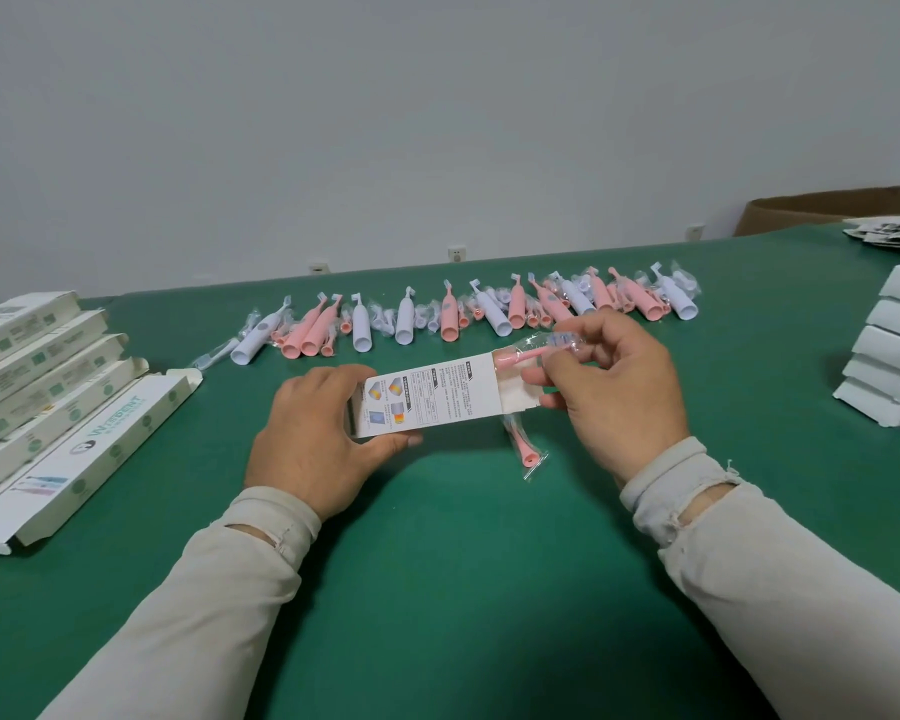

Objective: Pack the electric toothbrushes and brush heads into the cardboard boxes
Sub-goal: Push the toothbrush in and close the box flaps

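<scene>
My left hand point(318, 433) grips the left end of a white printed cardboard box point(437, 394) held just above the green table point(463, 563). My right hand point(614, 387) pinches a pink brush head in a clear bag point(541, 350) at the box's open right end, its base partly inside the opening. A second bagged pink brush head point(523, 444) lies on the table under the box. A long row of pink and white toothbrushes and bagged brush heads point(463, 317) lies across the table behind the box.
Open empty boxes point(58, 397) lie side by side at the left. A stack of closed white boxes point(889, 356) stands at the right edge. A brown carton point(827, 207) and a pile of leaflets point(894, 233) sit at the far right.
</scene>
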